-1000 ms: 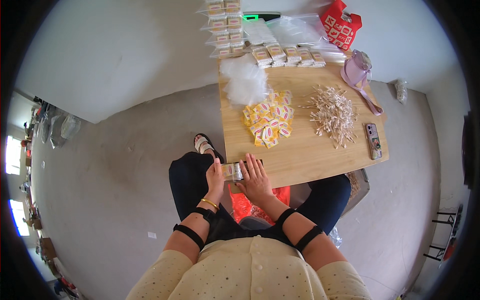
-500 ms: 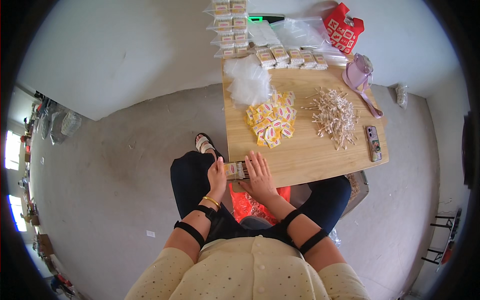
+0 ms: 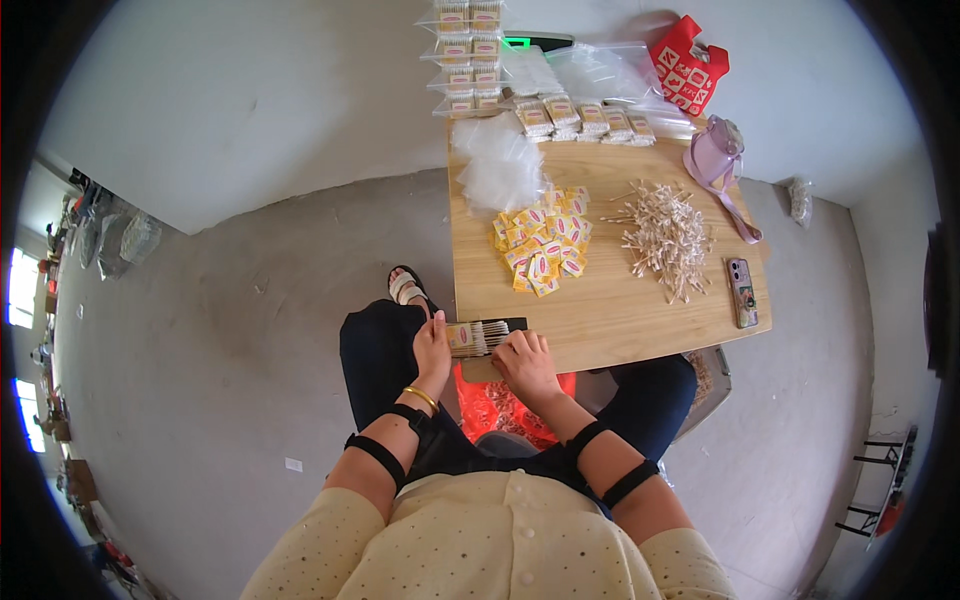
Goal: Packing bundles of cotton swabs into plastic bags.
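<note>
At the table's near left edge, my left hand (image 3: 431, 352) grips the end of a pack of cotton swabs (image 3: 476, 338) with a yellow and white label. The pack's swab tips point right, and a dark flat holder (image 3: 516, 325) shows under and behind them. My right hand (image 3: 527, 366) is at the tip end with its fingers curled in; whatever they pinch is hidden. Beyond the hands lies a heap of small yellow and white cards (image 3: 545, 240). A loose pile of cotton swabs (image 3: 670, 240) is to its right.
Clear plastic bags (image 3: 500, 165) lie at the table's left, with finished-looking swab packs (image 3: 590, 120) in a row behind. Bagged packs (image 3: 470, 50) stack at the back left. A lilac cup (image 3: 715, 150), phone (image 3: 742, 292) and red bag (image 3: 688, 68) are on the right. Red plastic (image 3: 500, 405) hangs below.
My right hand has gone from lying flat with fingers stretched over the swab tips to curled fingers, drawn slightly nearer to me. My left hand keeps its grip on the pack.
</note>
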A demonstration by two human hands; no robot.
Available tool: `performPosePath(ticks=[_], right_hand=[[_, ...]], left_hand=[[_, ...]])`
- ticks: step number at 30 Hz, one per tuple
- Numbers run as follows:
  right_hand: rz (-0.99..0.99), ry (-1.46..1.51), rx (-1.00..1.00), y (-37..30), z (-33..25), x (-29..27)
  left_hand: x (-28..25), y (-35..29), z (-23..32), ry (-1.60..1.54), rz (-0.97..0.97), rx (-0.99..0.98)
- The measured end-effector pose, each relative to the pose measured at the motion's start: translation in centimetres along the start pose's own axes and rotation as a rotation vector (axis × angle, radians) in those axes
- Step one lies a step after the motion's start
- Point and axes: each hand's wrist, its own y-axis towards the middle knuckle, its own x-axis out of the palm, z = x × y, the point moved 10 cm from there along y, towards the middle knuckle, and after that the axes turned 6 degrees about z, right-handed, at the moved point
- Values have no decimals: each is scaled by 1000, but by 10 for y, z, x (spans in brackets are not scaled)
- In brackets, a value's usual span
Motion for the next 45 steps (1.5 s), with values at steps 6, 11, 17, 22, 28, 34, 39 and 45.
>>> performPosePath(ticks=[6,11,17,22,28,34,39,45], right_hand=[[-24,1,25,6,2,3],[-17,-43,-31,8,-2,4],[-2,-55,-92,7,-3,5],[-4,-121,-179,8,-9,0],[-3,-165,-261,4,-19,-5],[16,-149,-211,8,-10,-9],[-3,-161,-217,6,-3,-14],[-83,-227,-216,0,14,-18]], left_hand=[[-2,0,1,1,8,9],[-2,0,2,9,-9,-2],[-1,1,-1,18,-19,-1],[-1,-1,4,27,-33,-13],[-2,0,3,13,-17,9],[2,0,0,77,-48,-19],[4,3,-7,72,-47,-6],[-2,0,-3,37,-26,-28]])
